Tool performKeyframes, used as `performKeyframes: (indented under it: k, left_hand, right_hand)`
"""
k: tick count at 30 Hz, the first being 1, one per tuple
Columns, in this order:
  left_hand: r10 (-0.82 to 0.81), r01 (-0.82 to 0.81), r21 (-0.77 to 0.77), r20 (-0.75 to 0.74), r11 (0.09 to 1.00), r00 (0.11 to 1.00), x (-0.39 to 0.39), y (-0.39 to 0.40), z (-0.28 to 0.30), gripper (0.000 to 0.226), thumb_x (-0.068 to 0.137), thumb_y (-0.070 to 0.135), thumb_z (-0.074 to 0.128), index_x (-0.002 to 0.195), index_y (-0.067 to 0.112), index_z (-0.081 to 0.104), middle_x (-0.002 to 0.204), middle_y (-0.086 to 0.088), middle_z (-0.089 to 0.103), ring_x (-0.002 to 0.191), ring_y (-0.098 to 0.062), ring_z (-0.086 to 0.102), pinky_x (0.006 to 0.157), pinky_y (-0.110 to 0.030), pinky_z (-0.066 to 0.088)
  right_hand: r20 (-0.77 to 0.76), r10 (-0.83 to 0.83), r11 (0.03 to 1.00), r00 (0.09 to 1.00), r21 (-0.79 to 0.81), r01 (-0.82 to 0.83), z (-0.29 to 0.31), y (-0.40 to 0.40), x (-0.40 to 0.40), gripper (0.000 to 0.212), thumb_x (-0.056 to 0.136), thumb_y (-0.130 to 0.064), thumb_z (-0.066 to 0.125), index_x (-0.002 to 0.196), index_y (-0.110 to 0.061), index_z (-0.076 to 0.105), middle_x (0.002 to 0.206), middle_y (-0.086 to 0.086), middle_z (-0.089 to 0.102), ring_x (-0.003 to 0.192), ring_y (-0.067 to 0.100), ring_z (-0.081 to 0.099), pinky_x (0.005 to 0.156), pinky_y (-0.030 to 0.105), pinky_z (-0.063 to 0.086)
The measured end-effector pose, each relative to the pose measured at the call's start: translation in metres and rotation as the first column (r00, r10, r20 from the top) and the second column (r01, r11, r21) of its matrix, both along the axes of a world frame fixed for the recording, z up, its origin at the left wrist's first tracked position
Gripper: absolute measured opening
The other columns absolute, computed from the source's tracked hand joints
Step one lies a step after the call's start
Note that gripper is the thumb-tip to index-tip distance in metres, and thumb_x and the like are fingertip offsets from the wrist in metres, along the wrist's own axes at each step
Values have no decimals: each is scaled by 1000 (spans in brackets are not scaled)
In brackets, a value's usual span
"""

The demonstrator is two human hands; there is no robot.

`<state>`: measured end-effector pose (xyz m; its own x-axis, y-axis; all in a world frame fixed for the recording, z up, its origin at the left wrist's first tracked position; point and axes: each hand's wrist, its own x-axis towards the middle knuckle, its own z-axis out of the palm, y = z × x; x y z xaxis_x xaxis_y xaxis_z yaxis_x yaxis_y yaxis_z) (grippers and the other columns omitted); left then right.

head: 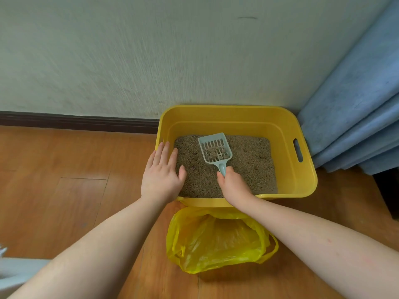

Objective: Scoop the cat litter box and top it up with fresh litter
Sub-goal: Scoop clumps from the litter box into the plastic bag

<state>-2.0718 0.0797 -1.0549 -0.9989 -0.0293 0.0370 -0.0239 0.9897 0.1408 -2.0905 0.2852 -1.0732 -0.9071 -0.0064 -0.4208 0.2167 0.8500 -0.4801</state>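
Meanwhile, right hand [234, 186] around scoop [216, 150] handle, left hand [162, 172] flat on box rim [306, 169].

Pale textured wall [129, 57], dark baseboard [75, 121], wood-plank floor [64, 190], blue curtain [356, 104]

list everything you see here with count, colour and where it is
litter box: 1, yellow, on the floor against the wall
litter: tan granules, in the box
scoop: 1, pale blue, over the litter, clumps in it
plastic bag: 1, yellow, open on the floor in front of the box
curtain: 1, blue, right of the box
floor: brown wood
wall: off-white, dark baseboard
left hand: flat on the box's left rim
right hand: grips the scoop's handle
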Motion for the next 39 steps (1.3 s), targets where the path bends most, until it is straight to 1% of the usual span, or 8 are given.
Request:
performKeyframes:
  k: [5,8,15,19,26,31,36,39]
  left_hand:
    - [-8,8,-8,-11,1000,1000,1,0,0,63,95,48,24,149,18,35,161,-6,20,150,-18,6,122,-37,4]
    - [-10,10,-2,-11,1000,1000,1,0,0,63,94,47,24,149,18,36,161,-6,21,150,-19,7,122,-38,6]
    - [-12,12,18,-9,1000,1000,2,0,2,62,92,41,30,148,17,36,160,-8,22,150,-20,8,122,-38,5]
    - [-13,13,25,-9,1000,1000,1,0,2,60,92,39,34,149,17,35,161,-8,21,150,-20,7,122,-38,4]
    - [-15,15,41,5,999,1000,1,0,4,62,93,38,32,150,16,33,161,-9,19,150,-20,5,122,-39,2]
    - [-11,11,32,1,999,1000,1,0,4,62,91,38,33,148,14,35,160,-11,21,150,-22,7,122,-40,4]
    - [-16,16,20,24,1000,1000,0,0,5,63,91,40,32,148,14,35,161,-11,19,150,-23,5,122,-39,3]
    - [-13,13,10,31,1000,999,-2,0,4,63,92,42,29,148,14,34,161,-11,18,150,-23,5,122,-40,3]
  right_hand:
    - [-11,59,997,998,-44,-60,8,4,7,29,101,-39,35,92,-13,42,71,5,53,57,22,49,50,33,34]
    - [-38,49,993,998,-107,-53,13,5,13,28,101,-40,36,89,-15,42,70,5,54,55,21,48,49,32,35]
    - [-68,57,995,996,-73,-62,14,5,25,31,100,-42,36,89,-14,43,69,4,53,58,23,50,53,34,38]
    - [-70,60,991,996,-112,-68,16,12,38,30,100,-40,38,86,-15,42,70,5,54,57,22,49,52,36,38]
    - [-66,144,981,987,-122,-152,28,41,75,28,100,-39,40,82,-17,40,63,2,47,49,17,41,47,37,31]
    - [-77,179,977,981,-106,-186,32,58,109,32,98,-35,47,72,-23,32,55,-3,41,45,12,34,47,29,24]
    - [12,257,963,966,-86,-256,24,68,147,32,97,-38,47,72,-24,31,55,-4,42,49,14,37,52,36,29]
    - [54,255,964,965,-92,-250,23,71,170,30,96,-37,48,73,-24,34,56,-3,44,51,16,40,53,35,30]
